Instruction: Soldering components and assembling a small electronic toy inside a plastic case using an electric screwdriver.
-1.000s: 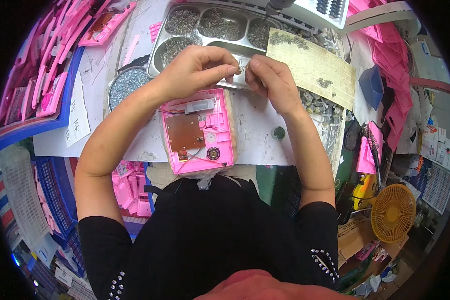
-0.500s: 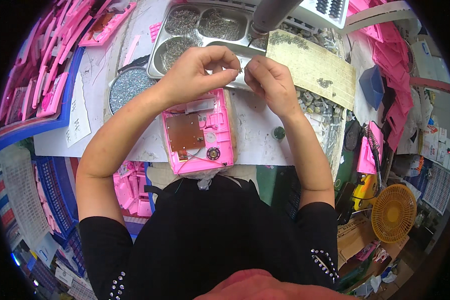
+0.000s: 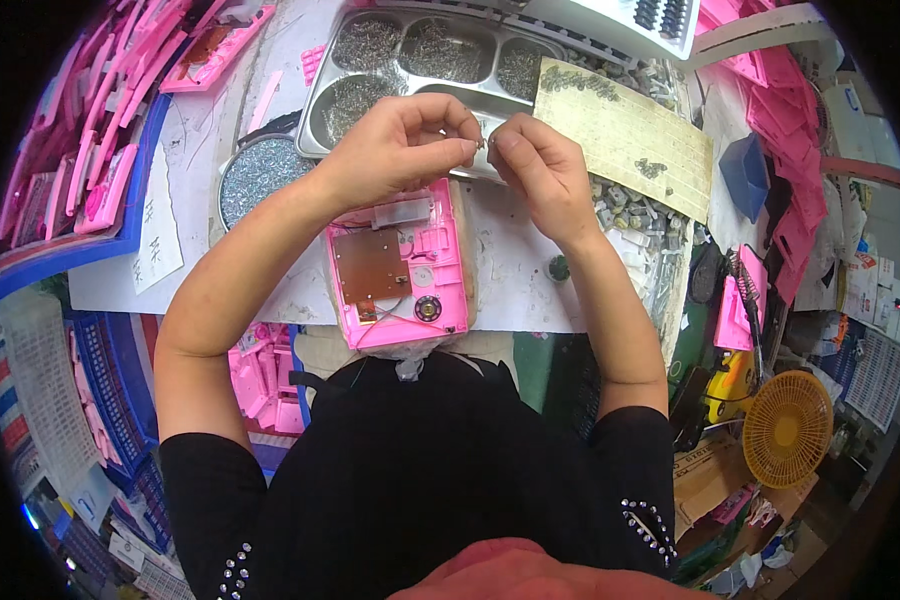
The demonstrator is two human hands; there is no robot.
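Both my hands are raised over the front edge of a metal compartment tray (image 3: pixel 488 103) holding heaps of small wiry metal parts. My left hand (image 3: pixel 420 145) pinches a tiny metal piece (image 3: pixel 482 143) between thumb and forefinger; its exact kind is too small to tell. Close beside it, my right hand (image 3: pixel 542 172) has thumb and fingertips pressed together, and what they hold is hidden. Below the hands, a pink plastic housing (image 3: pixel 450 318) lies open, with a brown circuit board (image 3: pixel 368 268), a round speaker (image 3: pixel 427 308) and thin wires inside.
A round dish of small silvery screws (image 3: pixel 265 180) stands left of the housing. Right of the tray, a yellowish board (image 3: pixel 620 130) carries small metal parts. Pink housings (image 3: pixel 95 110) pile up at far left. A blue bin (image 3: pixel 744 175) and an orange fan (image 3: pixel 787 428) are at right.
The dark cylindrical thing over the tray's right end has gone from there, uncovering another compartment of metal parts. My right hand has shifted slightly; my left hand is nearly still.
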